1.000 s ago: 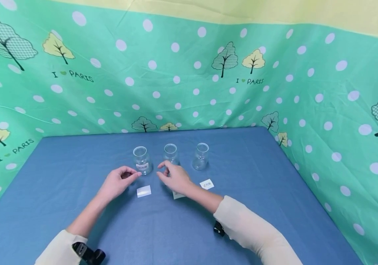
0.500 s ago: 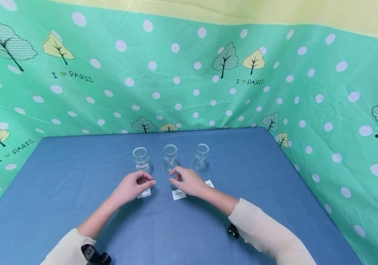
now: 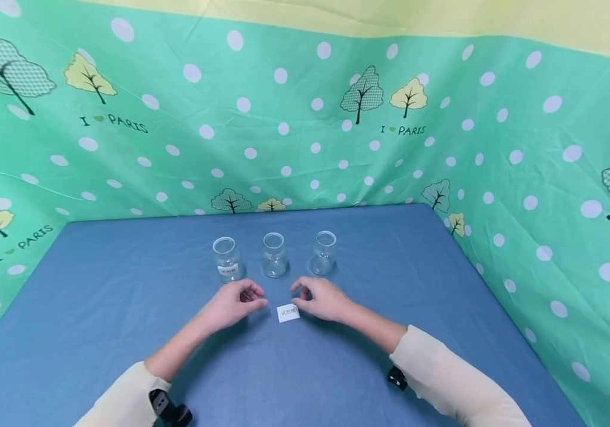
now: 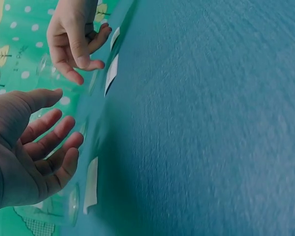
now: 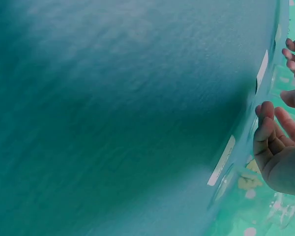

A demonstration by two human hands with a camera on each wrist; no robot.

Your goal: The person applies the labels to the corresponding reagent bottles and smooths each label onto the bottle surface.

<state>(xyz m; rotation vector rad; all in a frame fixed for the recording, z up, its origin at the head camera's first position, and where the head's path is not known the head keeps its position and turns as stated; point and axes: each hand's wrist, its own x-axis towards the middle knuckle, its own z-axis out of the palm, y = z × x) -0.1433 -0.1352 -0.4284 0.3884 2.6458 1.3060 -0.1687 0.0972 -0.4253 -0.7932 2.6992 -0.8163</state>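
Both hands hover over the table on either side of a small white label (image 3: 288, 312) with black handwritten characters. My left hand (image 3: 238, 303) is just left of it, thumb and fingers apart and holding nothing. On the right, my right hand (image 3: 321, 298) has its thumb tip close by the label's edge, its fingers loosely bent around nothing. Behind the hands stand three clear glass jars in a row: a left jar (image 3: 225, 255) bearing a stuck-on label (image 3: 228, 269), a middle jar (image 3: 275, 255) and a right jar (image 3: 324, 253), both plain. Other labels are hidden by the hands in the head view.
A blue cloth (image 3: 283, 379) covers the table. Low in the left wrist view lies another white label (image 4: 91, 184); the right wrist view shows one more label (image 5: 222, 162) near my right hand. A green dotted curtain (image 3: 262, 118) closes off the back and sides.
Both hands have moved right and nearer the body, away from the jars; the left hand came from beside the left jar. The middle label is now uncovered between them.
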